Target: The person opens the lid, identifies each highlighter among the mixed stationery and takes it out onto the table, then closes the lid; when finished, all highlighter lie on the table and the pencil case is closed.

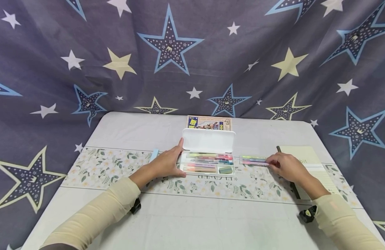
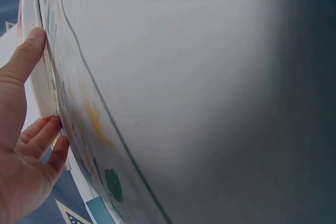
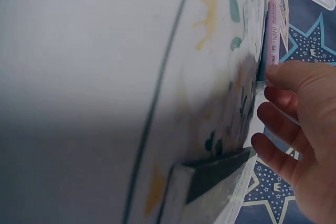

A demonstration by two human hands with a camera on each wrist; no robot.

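In the head view, my left hand (image 1: 168, 161) holds the left end of an open white pencil case (image 1: 208, 140), thumb at the front corner and fingers near the raised lid. The left wrist view shows the thumb and fingertips (image 2: 51, 121) against the case's edge. Inside lie several pens (image 1: 205, 160) and a green eraser-like block (image 1: 225, 170). To the right, my right hand (image 1: 287, 166) pinches the right end of a clear pack of highlighters (image 1: 253, 160). A pink highlighter (image 3: 273, 32) with a barcode shows by the thumb in the right wrist view.
Behind the case lies a printed box (image 1: 209, 122). A light blue strip (image 1: 154, 154) is beside my left hand. Under my right forearm lies a cream notebook (image 1: 314, 170) with a dark edge. A floral runner (image 1: 117, 163) crosses the white table (image 1: 198, 222); a star-patterned curtain (image 1: 186, 80) hangs behind.
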